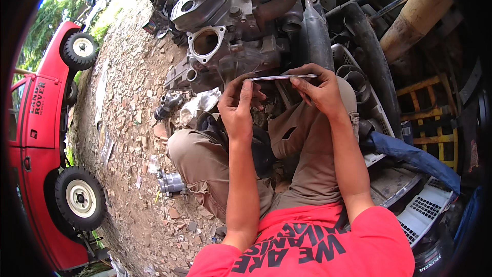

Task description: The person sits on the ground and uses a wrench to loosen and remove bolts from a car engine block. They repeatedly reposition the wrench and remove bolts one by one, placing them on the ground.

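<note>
Your left hand (237, 106) and right hand (319, 88) pinch the thin, stiff, light metal strip (283, 77) by its 2 ends; likely sharp-edged.

We see the red off-road vehicle (41, 138) cut off at the left edge; the thin flat metal strip's (282, 77) ends hide under fingers.

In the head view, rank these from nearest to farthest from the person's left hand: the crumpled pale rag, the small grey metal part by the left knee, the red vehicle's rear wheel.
1. Crumpled pale rag: just left of the left hand.
2. Small grey metal part: on the gravel, lower left.
3. Red vehicle's rear wheel: far left.
</note>
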Available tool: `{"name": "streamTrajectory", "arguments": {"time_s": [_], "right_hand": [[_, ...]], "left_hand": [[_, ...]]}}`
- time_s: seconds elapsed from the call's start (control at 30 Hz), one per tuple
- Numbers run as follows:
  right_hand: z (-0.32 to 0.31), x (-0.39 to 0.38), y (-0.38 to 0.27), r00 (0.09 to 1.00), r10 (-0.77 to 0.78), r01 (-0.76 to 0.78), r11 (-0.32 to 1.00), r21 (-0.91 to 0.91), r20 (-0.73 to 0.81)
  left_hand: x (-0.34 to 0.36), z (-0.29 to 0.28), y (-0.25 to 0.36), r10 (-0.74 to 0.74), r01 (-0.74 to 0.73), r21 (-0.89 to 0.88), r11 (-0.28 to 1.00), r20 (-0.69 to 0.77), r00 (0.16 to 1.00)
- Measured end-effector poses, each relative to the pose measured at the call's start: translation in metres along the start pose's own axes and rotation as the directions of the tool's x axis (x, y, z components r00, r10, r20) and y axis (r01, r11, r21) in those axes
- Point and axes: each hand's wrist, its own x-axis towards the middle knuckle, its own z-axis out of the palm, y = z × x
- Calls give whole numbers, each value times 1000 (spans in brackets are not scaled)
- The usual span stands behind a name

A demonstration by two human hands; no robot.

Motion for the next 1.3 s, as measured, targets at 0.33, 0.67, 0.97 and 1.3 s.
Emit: {"name": "streamTrajectory", "arguments": {"time_s": [0.33, 0.67, 0.97, 1.3], "right_hand": [[0, -4, -3, 995, -103, 102, 991, 89, 5], [-2, -3, -3, 994, -113, 113, 984, 139, -8], [1, -3, 2, 962, -195, 207, 977, 45, -192], [-3, -3, 6, 953, -219, 236, 970, 58, -208]], "left_hand": [[-2, -4, -12, -19, 19, -50, 999, 12, 1000], [-2, 0, -10, 3, -3, -56, 998, 6, 1000], [-5, 2, -10, 48, -47, -19, 999, 89, 995], [-8, 7, -8, 84, -79, -40, 996, 135, 987]]}}
